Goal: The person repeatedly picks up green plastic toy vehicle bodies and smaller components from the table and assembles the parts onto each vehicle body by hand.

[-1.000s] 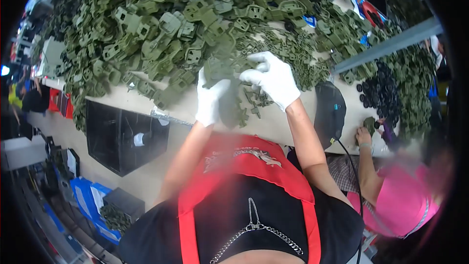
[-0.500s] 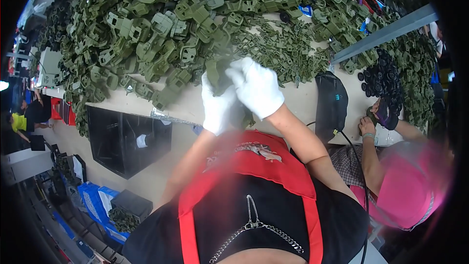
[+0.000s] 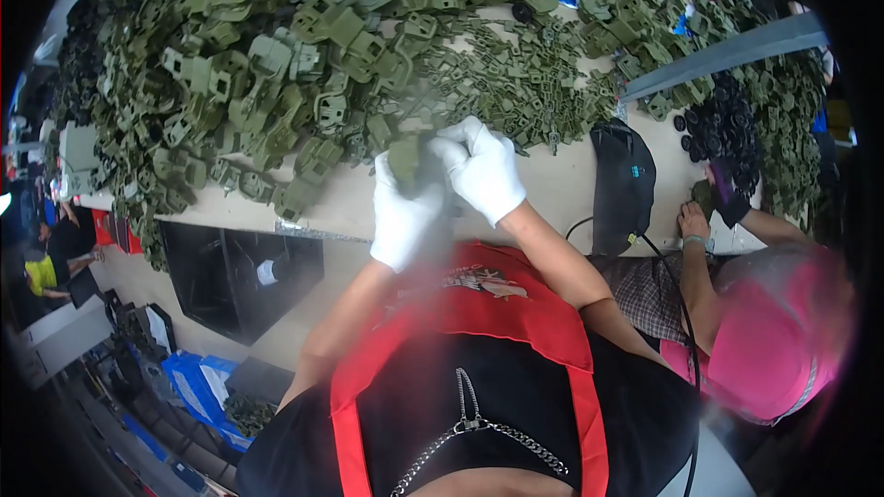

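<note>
Where the gloved fingers meet, a green part [image 3: 403,158] sits in the left hand [image 3: 401,219].
Left fingers close around it; the right hand [image 3: 483,168] has its fingers bunched at the part's right edge, blurred, contents undeterminable. Beyond the fingertips lie small green pieces [image 3: 516,83]; leftward, larger green shells [image 3: 267,60]; well right, a black device [image 3: 622,189].
</note>
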A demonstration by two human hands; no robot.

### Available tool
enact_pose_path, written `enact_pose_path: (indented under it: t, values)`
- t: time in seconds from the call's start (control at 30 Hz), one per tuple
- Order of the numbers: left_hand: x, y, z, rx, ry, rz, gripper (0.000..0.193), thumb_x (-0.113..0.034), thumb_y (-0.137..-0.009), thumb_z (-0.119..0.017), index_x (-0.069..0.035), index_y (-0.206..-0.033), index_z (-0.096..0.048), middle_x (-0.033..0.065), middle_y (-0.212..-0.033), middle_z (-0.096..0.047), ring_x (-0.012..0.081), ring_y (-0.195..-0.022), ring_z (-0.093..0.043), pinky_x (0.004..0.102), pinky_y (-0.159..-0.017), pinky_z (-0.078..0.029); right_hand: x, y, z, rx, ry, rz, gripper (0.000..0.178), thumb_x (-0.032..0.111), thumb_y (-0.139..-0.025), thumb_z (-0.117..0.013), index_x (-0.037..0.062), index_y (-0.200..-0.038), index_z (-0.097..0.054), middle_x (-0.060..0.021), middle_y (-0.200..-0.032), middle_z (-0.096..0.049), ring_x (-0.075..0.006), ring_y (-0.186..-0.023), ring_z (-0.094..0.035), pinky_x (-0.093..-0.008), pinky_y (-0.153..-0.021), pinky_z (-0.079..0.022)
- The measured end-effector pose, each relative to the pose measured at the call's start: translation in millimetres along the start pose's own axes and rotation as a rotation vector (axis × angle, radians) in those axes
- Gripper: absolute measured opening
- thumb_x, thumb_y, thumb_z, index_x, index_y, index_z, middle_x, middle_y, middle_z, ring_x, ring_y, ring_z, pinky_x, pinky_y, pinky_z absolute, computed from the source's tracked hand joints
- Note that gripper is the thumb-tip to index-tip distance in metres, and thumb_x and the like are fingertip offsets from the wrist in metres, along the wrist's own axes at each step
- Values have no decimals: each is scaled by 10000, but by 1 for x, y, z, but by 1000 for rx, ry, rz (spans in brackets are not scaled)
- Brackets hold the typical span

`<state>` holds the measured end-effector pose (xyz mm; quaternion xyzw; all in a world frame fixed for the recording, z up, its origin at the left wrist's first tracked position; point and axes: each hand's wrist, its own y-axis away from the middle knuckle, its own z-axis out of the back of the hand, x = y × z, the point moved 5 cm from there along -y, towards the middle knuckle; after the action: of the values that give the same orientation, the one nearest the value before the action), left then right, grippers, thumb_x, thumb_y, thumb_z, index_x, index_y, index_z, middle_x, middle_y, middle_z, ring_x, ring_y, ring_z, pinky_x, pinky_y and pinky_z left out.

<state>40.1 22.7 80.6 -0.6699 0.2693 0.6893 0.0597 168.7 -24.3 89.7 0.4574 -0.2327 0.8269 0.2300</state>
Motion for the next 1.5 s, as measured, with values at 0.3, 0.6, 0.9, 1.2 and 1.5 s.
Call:
enact_pose_path:
  t: [0.3, 0.6, 0.9, 1.2, 1.5]
  values:
    - [68, 6, 5, 325, 478, 420, 380, -33, -807, -592, 0, -1183, -550, 121, -1022, -646, 249, -899, -658, 391, -801, -562, -155, -113, 21, 257, 676, -343, 494, 397, -725, -754, 114, -1123, -680, -182, -1096, -662, -303, -1004, -640, -398, -906, -496]
    - [48, -30, 45, 105, 652, 286, 229, -158, -869, -570, 15, -1004, -636, 134, -929, -670, 242, -841, -643, 359, -807, -507, -93, -99, 29, 216, 249, -182, 444, 334, -799, -687, 60, -1139, -606, -110, -944, -679, -246, -871, -642, -348, -770, -497]
    - [29, -10, 36, 110, 561, -45, 409, 4, -797, -575, -6, -1202, -518, 129, -1038, -632, 243, -929, -629, 376, -859, -503, 18, 29, -9, 390, 141, -76, 274, 297, -874, -646, 64, -1011, -602, -151, -762, -673, -296, -679, -658, -390, -628, -514]
    - [13, 20, 51, -88, 538, -183, 373, 45, -791, -586, -19, -1156, -549, 99, -1040, -636, 214, -966, -626, 340, -851, -521, 50, 53, -9, 293, 425, 210, 191, 231, -854, -655, 81, -963, -608, -118, -745, -660, -319, -661, -648, -423, -600, -526]
    - [15, 31, 66, -97, 193, -338, 233, -47, -848, -610, -12, -1078, -625, 66, -1021, -670, 150, -916, -601, 291, -843, -466, 57, 62, -23, 372, 441, 369, 214, 212, -866, -616, 53, -1008, -597, -128, -880, -645, -291, -694, -642, -397, -591, -522]
